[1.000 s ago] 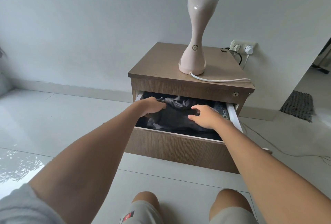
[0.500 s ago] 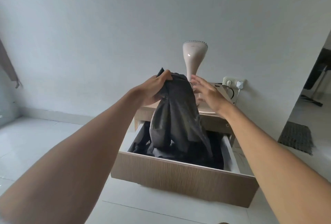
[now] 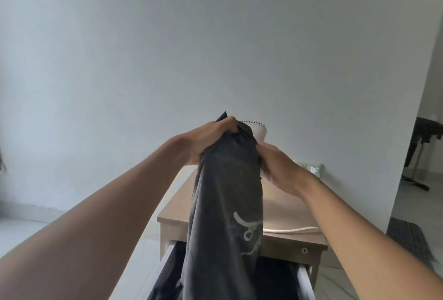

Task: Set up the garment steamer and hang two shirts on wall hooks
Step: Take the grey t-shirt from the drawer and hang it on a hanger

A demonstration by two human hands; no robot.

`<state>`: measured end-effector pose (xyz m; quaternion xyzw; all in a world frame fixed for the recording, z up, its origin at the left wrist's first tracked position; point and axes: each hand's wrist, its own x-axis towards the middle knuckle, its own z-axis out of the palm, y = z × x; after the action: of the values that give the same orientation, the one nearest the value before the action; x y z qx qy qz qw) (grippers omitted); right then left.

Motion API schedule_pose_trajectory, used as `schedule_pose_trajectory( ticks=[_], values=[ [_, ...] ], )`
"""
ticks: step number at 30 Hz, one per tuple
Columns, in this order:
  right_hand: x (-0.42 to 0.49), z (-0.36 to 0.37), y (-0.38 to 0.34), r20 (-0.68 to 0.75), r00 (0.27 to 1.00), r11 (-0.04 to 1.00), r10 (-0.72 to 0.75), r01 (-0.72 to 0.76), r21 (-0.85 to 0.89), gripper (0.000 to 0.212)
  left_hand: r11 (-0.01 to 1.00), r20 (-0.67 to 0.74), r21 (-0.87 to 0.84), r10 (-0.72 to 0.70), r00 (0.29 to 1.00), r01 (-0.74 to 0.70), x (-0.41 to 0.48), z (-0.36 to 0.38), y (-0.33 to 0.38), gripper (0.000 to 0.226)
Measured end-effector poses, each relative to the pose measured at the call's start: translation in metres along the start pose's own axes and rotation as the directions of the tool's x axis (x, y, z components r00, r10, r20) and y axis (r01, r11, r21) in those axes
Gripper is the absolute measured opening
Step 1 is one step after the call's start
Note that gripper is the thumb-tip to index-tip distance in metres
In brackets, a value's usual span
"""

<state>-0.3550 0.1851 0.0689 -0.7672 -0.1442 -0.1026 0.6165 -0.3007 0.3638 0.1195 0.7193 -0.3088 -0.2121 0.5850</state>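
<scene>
1. Shirt (image 3: 225, 194): dark grey, with a pale printed mark low on its right side. It hangs between your two hands in front of the cabinet, its top bunched at hand level and its lower part trailing down into the open drawer.
2. Left hand (image 3: 211, 139): closed tight around the bunched top of the shirt, on its left side. A corner of cloth sticks up above your knuckles.
3. Right hand (image 3: 278, 168): pressed against the shirt's right edge, a little lower than your left hand, fingers curled into the fabric and gripping it.
4. Steamer (image 3: 257, 130): pale, standing on the cabinet top. Only its head shows, just behind the top of the shirt; the rest is hidden by cloth.
5. Cord (image 3: 292, 229): white, lying along the cabinet top near its front edge, to the right of the shirt.
6. Cabinet (image 3: 285, 206): wood-toned, against the wall.
7. Drawer (image 3: 305, 280): pulled open below the cabinet top, dark clothing inside.
8. Wall socket (image 3: 311, 166): behind your right wrist, with a white plug in it.
</scene>
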Motion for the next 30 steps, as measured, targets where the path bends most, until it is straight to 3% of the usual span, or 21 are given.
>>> schedule_pose_trajectory(
  ticks=[5, 9, 12, 17, 23, 27, 30],
  values=[
    [0.040, -0.044, -0.044, -0.294, 0.956, 0.986, 0.006, -0.055, -0.159, 0.015, 0.998, -0.139, 0.053, -0.032, 0.990, 0.040, 0.020, -0.037, 0.048, 0.023],
    [0.067, -0.069, -0.135, -0.282, 0.959, 0.959, 0.009, -0.088, -0.268, 0.016, 0.977, -0.218, 0.192, -0.053, 0.975, 0.096, 0.021, -0.070, 0.130, 0.020],
    [0.083, -0.085, -0.218, -0.286, 0.958, 0.940, 0.023, -0.119, -0.321, 0.018, 0.954, -0.352, 0.272, -0.023, 0.936, 0.126, 0.013, -0.092, 0.206, 0.022],
    [0.105, -0.107, -0.342, -0.263, 0.964, 0.924, 0.024, -0.122, -0.362, 0.018, 0.943, -0.466, 0.305, 0.026, 0.885, 0.133, -0.008, -0.125, 0.324, 0.024],
    [0.130, -0.127, -0.459, -0.227, 0.974, 0.912, -0.015, -0.080, -0.403, 0.013, 0.967, -0.663, 0.250, 0.138, 0.736, 0.045, -0.015, -0.138, 0.428, 0.019],
    [0.150, -0.139, -0.501, -0.235, 0.968, 0.892, -0.093, -0.024, -0.452, 0.015, 0.972, -0.762, 0.228, 0.210, 0.613, -0.049, -0.004, -0.134, 0.470, 0.014],
    [0.166, -0.146, -0.517, -0.287, 0.947, 0.874, -0.145, -0.013, -0.486, 0.019, 0.981, -0.806, 0.169, 0.193, 0.559, -0.096, 0.008, -0.135, 0.489, 0.015]
  ],
)
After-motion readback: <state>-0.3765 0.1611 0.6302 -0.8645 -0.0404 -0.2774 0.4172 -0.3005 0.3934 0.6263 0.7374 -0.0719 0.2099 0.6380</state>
